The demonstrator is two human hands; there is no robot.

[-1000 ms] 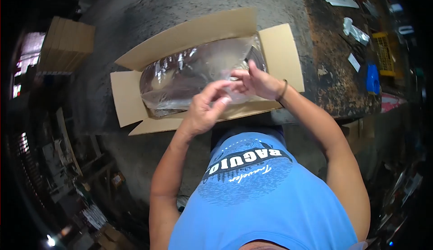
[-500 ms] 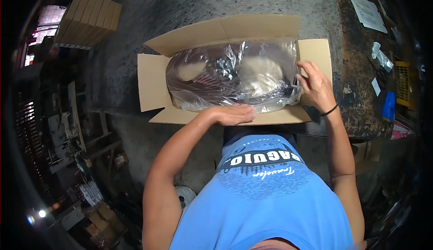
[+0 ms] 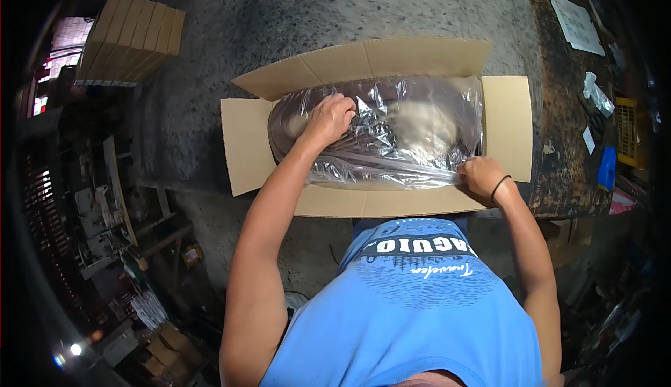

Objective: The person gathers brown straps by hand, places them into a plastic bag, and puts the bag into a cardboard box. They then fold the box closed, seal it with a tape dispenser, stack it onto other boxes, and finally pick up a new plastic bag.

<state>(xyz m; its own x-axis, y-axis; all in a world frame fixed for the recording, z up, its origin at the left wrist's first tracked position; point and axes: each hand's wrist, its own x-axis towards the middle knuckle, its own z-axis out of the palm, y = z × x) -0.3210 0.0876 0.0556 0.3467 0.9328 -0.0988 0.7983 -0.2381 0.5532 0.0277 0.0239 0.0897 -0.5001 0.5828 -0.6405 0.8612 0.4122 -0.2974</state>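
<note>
A clear plastic bag (image 3: 419,118) lies inside an open cardboard box (image 3: 506,128), wrapped around a dark brown, oval-shaped bundle with long ridges along its near side. My left hand (image 3: 330,120) rests on top of the bag, left of its middle, with its fingers curled in against the plastic. At the box's near right corner, my right hand (image 3: 482,176) is closed on the bag's edge, and the plastic is drawn out in a taut fold along the near side. All of the box's flaps stand folded outward.
The box sits at the near edge of a dark, worn table (image 3: 293,24). A stack of flat cardboard boxes (image 3: 133,38) stands at the far left. Toward the right lie a printed sheet (image 3: 574,22), a blue object (image 3: 607,169) and a yellow crate (image 3: 627,132).
My left hand has moved from the near flap up onto the bag. My right hand has come down from the right flap to the near corner and taken hold of the plastic.
</note>
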